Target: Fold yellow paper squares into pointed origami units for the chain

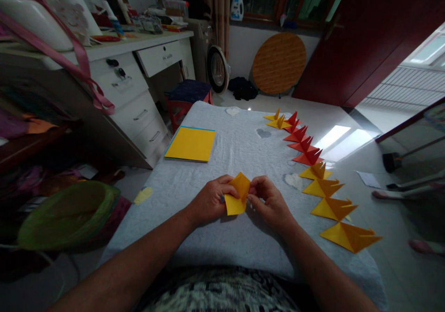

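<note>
Between my hands, above the cloth-covered table, is a partly folded sheet of yellow origami paper [237,205]. My left hand [212,200] grips its left side, the thumb lying across the paper. At the right edge, the fingers of my right hand [267,200] pinch the paper. A stack of square yellow paper [191,144] with a blue edge lies farther off to the left. Along the table's right side runs a row of folded paper cranes: several yellow cranes [349,236] nearer me, several red cranes [308,156] beyond them, and two yellow ones [279,122] at the far end.
A pale grey cloth [239,136] with heart shapes covers the table. Left of it stand a green-lined bin [66,214] and a white desk with drawers [132,112]. A dark-topped stool [189,91] is behind the far left corner. Someone's foot [382,194] shows at right.
</note>
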Motion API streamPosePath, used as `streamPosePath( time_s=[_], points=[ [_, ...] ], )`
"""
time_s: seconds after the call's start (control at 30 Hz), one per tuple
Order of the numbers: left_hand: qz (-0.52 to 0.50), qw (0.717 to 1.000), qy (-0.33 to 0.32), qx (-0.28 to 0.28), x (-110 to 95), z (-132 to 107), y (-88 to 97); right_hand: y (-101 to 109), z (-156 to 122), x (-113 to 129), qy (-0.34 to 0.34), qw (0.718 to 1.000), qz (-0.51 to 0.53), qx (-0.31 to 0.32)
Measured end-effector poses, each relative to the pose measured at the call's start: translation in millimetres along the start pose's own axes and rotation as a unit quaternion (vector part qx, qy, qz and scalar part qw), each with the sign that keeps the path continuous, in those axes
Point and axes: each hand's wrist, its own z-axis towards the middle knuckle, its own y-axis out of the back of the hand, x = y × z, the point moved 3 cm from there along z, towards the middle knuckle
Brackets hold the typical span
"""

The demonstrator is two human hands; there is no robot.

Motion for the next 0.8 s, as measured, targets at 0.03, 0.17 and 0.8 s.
streamPosePath(
  time_s=[0.03, 0.17, 0.8],
  points=[
    [0.000, 1.000, 0.001, 0.000, 0.5, 0.1, -0.1, 0.6, 0.2, 2.1, 0.011, 1.000, -0.022, -0.002],
    [-0.009, 1.000, 0.006, 0.006, 1.5, 0.4, -0.2, 1.4, -0.2, 13.5, 0.092, 0.991, -0.099, -0.007],
    [-0.044, 0.995, 0.068, -0.052, 2.6, 1.1, 3.3, -5.9, -6.0, 21.6, 0.165, 0.974, -0.141, 0.059]
  ],
)
